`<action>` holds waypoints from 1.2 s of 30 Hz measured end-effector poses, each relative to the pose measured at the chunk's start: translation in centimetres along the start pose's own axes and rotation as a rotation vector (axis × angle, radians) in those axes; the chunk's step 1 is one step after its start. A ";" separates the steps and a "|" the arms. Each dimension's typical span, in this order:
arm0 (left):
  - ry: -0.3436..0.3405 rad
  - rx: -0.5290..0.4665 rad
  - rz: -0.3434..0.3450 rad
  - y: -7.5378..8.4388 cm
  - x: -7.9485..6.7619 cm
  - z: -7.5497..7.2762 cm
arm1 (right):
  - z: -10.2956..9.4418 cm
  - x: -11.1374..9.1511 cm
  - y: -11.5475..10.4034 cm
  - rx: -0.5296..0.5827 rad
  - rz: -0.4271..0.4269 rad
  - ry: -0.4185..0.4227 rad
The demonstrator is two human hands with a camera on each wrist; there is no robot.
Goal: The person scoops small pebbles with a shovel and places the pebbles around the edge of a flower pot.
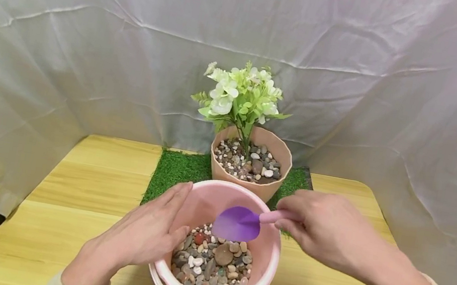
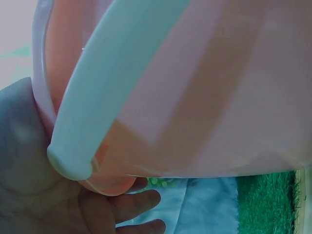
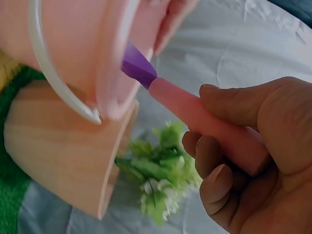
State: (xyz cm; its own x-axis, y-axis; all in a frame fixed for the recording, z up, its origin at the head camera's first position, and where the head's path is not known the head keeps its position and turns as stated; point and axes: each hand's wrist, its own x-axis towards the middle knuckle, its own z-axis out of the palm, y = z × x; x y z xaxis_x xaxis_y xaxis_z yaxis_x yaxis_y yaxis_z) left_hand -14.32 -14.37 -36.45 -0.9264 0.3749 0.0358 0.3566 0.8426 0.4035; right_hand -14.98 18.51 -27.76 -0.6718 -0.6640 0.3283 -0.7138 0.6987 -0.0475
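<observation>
A pink bucket (image 1: 266, 270) stands near the front of the table, partly filled with mixed pebbles (image 1: 212, 266). My left hand (image 1: 145, 234) holds its left rim, thumb inside and fingers outside. In the left wrist view, the bucket's pale carrying handle (image 2: 122, 73) hangs across its outer wall. My right hand (image 1: 323, 229) grips the pink handle of a small shovel (image 1: 237, 223). The purple blade is over the bucket's opening, above the pebbles. Fingers and thumb wrap the shovel handle in the right wrist view. Whether anything lies on the blade I cannot tell.
Behind the bucket, a peach flowerpot (image 1: 248, 186) holds pebbles and white-flowered greenery (image 1: 245, 95). It stands on a green turf mat (image 1: 180, 170) on the wooden table (image 1: 75, 217). Pale cloth (image 1: 140, 72) hangs behind and at the sides.
</observation>
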 end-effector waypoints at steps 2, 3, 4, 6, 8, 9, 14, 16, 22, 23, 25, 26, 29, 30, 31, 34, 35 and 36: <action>0.002 -0.001 0.000 0.0 0.0 0.0 | 0.8 0.0 -0.4 -0.006 -0.028 -0.007; 0.003 -0.002 -0.001 0.0 0.0 0.0 | 1.1 0.0 -0.6 -0.010 -0.038 -0.014; 0.004 -0.003 -0.001 -0.1 0.0 0.0 | 1.5 -0.1 -0.8 -0.017 -0.045 -0.018; 0.004 -0.005 -0.001 -0.1 0.0 0.0 | 2.1 -0.1 -1.1 -0.030 -0.053 -0.029; 0.003 -0.007 -0.002 -0.1 0.0 0.1 | 2.7 -0.2 -1.4 -0.044 -0.049 -0.040; 0.003 -0.008 -0.002 -0.1 0.0 0.1 | 2.9 -0.2 -1.6 -0.053 -0.047 -0.038; 0.007 -0.009 -0.001 -0.2 0.0 0.1 | 3.9 0.0 -2.2 -0.072 -0.040 -0.024; 0.010 -0.009 0.001 -0.2 0.0 0.1 | 4.4 0.1 -2.4 -0.080 -0.034 -0.022; 0.010 -0.012 0.003 -0.2 0.0 0.1 | 5.5 0.4 -2.8 -0.077 0.016 -0.077; 0.010 -0.013 0.002 -0.2 0.0 0.1 | 5.6 0.5 -2.9 -0.072 0.022 -0.085; 0.008 -0.015 0.001 -0.1 0.0 0.1 | 5.9 0.7 -2.9 -0.055 0.028 -0.096; 0.008 -0.016 0.000 -0.1 0.0 0.1 | 6.0 0.8 -2.9 -0.047 0.031 -0.100; 0.008 -0.017 -0.002 -0.1 0.0 0.1 | 6.3 1.3 -2.9 -0.023 0.028 -0.110; 0.008 -0.017 -0.003 -0.1 0.0 0.1 | 6.3 1.4 -2.9 -0.017 0.027 -0.113; 0.009 -0.017 -0.003 -0.1 0.0 0.1 | 6.3 1.6 -2.9 -0.010 0.027 -0.116; 0.007 -0.018 -0.001 -0.1 0.0 0.1 | 6.3 1.9 -2.8 0.001 0.022 -0.127; 0.007 -0.016 -0.001 -0.1 0.0 0.1 | 6.3 2.1 -2.8 0.007 0.022 -0.137; 0.006 -0.014 -0.003 -0.1 0.0 0.1 | 6.4 2.2 -2.8 0.013 0.022 -0.151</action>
State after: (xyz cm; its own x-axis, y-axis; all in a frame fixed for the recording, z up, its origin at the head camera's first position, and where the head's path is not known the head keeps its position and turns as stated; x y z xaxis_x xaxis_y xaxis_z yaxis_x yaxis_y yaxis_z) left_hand -14.36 -14.43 -36.56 -0.9279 0.3706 0.0398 0.3525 0.8379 0.4167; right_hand -15.75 13.40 -32.92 -0.7085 -0.6820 0.1814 -0.7007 0.7104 -0.0658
